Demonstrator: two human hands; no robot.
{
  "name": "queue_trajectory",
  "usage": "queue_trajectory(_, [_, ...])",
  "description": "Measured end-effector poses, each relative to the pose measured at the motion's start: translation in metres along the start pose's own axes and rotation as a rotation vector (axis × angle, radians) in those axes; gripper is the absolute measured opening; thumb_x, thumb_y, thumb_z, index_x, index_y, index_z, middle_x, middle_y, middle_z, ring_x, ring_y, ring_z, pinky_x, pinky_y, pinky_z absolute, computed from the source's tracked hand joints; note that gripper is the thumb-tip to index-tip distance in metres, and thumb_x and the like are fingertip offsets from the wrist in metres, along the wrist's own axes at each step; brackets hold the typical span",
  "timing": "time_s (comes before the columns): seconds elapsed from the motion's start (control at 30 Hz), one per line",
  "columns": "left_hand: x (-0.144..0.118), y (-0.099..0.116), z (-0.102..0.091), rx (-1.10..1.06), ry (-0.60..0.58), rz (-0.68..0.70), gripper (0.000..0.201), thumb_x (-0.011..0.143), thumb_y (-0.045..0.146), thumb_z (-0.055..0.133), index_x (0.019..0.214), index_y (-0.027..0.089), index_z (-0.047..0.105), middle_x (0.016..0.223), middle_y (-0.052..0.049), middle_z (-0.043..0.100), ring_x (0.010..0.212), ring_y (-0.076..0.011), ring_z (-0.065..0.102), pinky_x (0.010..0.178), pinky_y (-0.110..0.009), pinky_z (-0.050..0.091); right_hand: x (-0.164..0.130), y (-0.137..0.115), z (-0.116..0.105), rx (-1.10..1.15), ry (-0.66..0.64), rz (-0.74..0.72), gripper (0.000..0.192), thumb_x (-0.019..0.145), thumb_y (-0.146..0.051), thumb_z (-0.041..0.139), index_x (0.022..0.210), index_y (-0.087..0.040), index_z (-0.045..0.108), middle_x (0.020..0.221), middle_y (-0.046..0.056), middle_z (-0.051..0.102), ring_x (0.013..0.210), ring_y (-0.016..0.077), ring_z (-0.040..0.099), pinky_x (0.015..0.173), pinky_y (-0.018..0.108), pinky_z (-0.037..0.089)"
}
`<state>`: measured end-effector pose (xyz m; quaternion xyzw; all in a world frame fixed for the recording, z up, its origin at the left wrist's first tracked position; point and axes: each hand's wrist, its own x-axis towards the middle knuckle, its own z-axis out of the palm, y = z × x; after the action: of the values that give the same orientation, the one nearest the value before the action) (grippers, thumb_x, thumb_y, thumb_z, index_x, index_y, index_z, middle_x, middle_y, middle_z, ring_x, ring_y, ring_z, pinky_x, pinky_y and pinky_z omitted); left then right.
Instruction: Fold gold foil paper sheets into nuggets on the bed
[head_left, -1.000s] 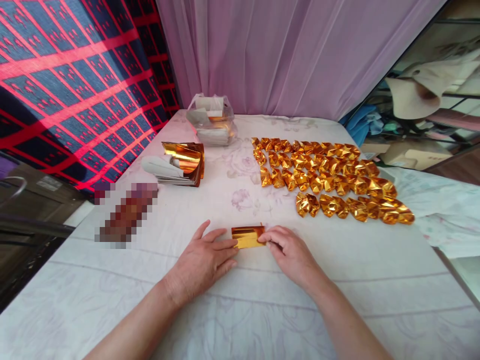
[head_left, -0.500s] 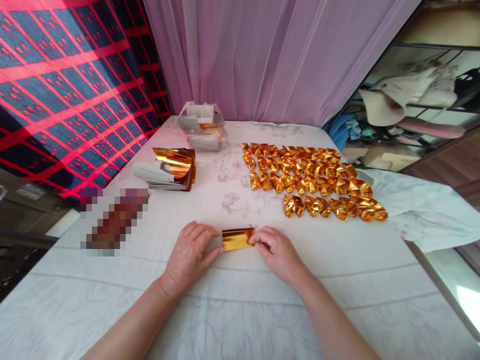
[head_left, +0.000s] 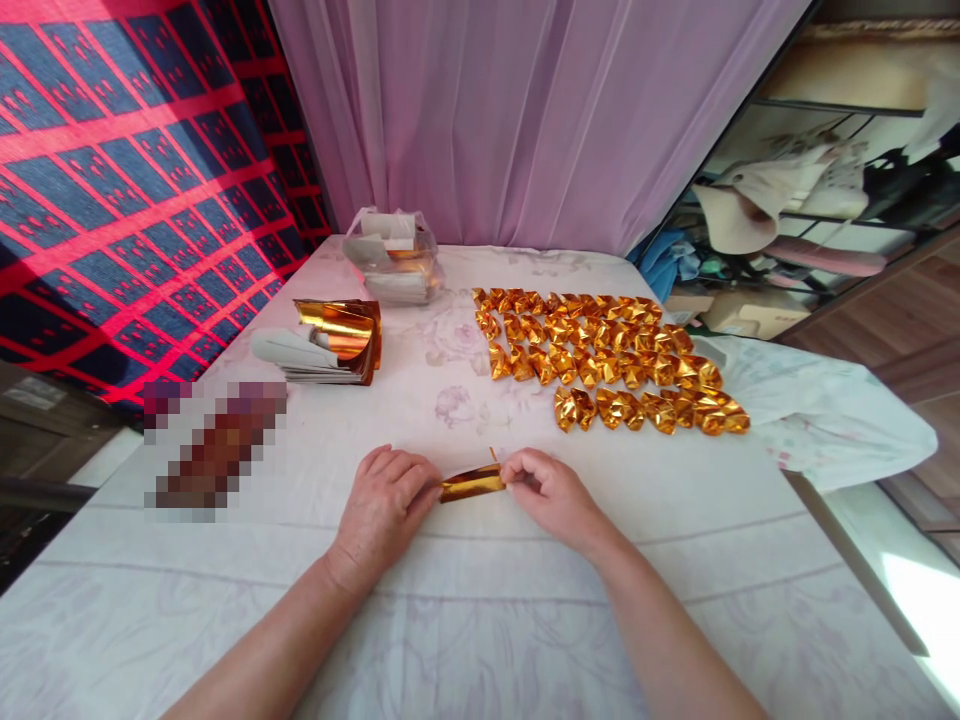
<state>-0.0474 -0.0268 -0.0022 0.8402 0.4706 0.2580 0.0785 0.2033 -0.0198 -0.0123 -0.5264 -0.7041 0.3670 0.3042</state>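
Note:
A narrow folded strip of gold foil paper (head_left: 472,483) stretches between my hands just above the table or on it. Its left end is pinched by my left hand (head_left: 391,492), fingers curled over the edge. My right hand (head_left: 546,493) grips the right end between thumb and fingers. A thin gold sliver sticks up near the right fingertips. Beyond, to the right, several rows of folded gold foil pieces (head_left: 600,340) lie on the table. A curled stack of gold foil sheets with pale backs (head_left: 337,335) sits at the back left.
A clear plastic bag (head_left: 394,255) holding more sheets stands at the table's back. A pixelated object (head_left: 225,450) lies at the left. The patterned tablecloth (head_left: 480,640) covers the table. Shelves with a hat (head_left: 739,210) are at the right, and a purple curtain (head_left: 480,120) hangs behind.
The gold foil paper has become a narrower strip, folded over along its length between my hands. Both hands keep hold of its ends. The view has shifted slightly.

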Motion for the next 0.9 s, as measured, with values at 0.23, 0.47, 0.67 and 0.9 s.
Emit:
queue_trajectory(0.23, [0.0, -0.0008, 0.0006, 0.028, 0.052, 0.078, 0.017, 0.097, 0.024, 0.052, 0.089, 0.021, 0.067, 0.089, -0.003, 0.072, 0.084, -0.0192, 0.063, 0.08, -0.036, 0.044, -0.0006, -0.0041, -0.0007, 0.057, 0.049, 0.093, 0.022, 0.067, -0.017, 0.058, 0.088, -0.022, 0.058, 0.088, -0.002, 0.066, 0.08, 0.014, 0.06, 0.066, 0.024, 0.048])
queue_trajectory(0.47, [-0.0008, 0.0011, -0.0014, 0.029, 0.047, 0.157, 0.018, 0.097, 0.02, 0.049, 0.093, 0.022, 0.067, 0.098, -0.002, 0.076, 0.094, -0.0182, 0.066, 0.085, -0.035, 0.047, -0.0017, -0.0057, 0.0018, -0.064, 0.035, -0.009, 0.035, 0.069, -0.009, 0.065, 0.101, -0.023, 0.066, 0.1, 0.001, 0.069, 0.088, 0.016, 0.064, 0.083, 0.031, 0.051])
queue_trajectory(0.67, [-0.0015, 0.0024, -0.0032, -0.016, 0.061, 0.179, 0.016, 0.097, 0.021, 0.049, 0.1, 0.022, 0.065, 0.094, -0.003, 0.075, 0.09, -0.0177, 0.067, 0.085, -0.034, 0.049, -0.001, -0.0033, 0.0041, -0.179, 0.032, -0.088, 0.028, 0.069, -0.003, 0.063, 0.086, -0.024, 0.072, 0.096, 0.001, 0.069, 0.091, 0.0171, 0.065, 0.083, 0.031, 0.05])
queue_trajectory(0.9, [-0.0048, -0.0033, -0.0002, -0.076, -0.013, 0.072, 0.032, 0.091, 0.028, 0.057, 0.122, 0.021, 0.054, 0.102, -0.006, 0.074, 0.096, -0.0231, 0.066, 0.087, -0.04, 0.048, 0.0008, -0.0049, 0.0018, 0.003, 0.034, -0.059, 0.024, 0.068, -0.003, 0.059, 0.076, -0.022, 0.071, 0.084, 0.0, 0.07, 0.081, 0.0152, 0.065, 0.075, 0.026, 0.049])
